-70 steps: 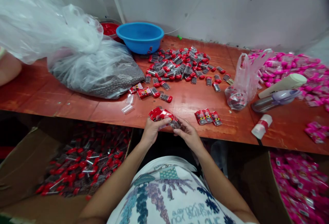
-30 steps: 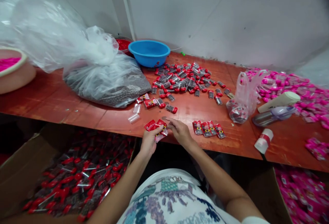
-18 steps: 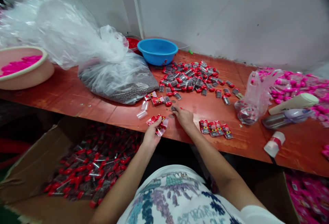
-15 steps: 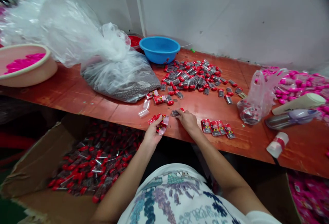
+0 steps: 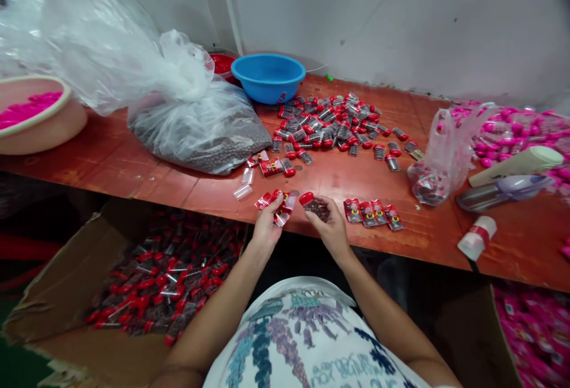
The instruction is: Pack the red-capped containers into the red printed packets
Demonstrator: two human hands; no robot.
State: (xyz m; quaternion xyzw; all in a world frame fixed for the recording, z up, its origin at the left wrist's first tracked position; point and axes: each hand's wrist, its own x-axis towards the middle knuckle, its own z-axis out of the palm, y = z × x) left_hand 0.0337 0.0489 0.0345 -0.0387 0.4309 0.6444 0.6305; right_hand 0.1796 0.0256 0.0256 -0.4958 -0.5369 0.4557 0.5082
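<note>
My left hand (image 5: 268, 220) is closed on a few red printed sleeves (image 5: 285, 209), fanned out at the table's front edge. Just to its right, my right hand (image 5: 330, 222) grips a small clear container with a red cap (image 5: 307, 199); dark contents show through its side, and the cap end points left toward the sleeves. The two hands are apart. Right of my right hand lie several sleeved containers (image 5: 369, 213) in a row. Beyond my left hand are two clear plastic tubes (image 5: 243, 191) and a red sleeve (image 5: 271, 167) beside a capped container.
A pile of red-capped containers (image 5: 329, 124) lies mid-table before a blue basin (image 5: 268, 79). A plastic sack of dark beads (image 5: 200, 133) sits left. Below stands a cardboard box (image 5: 57, 293) of red-capped containers. Rightward are a knotted bag (image 5: 439, 162), a bottle (image 5: 490, 195) and pink items (image 5: 516, 139).
My right hand has lifted the red-capped container off the table and turned it, drawing it nearer the front edge. The left hand still holds the sleeves. The view has shifted slightly.
</note>
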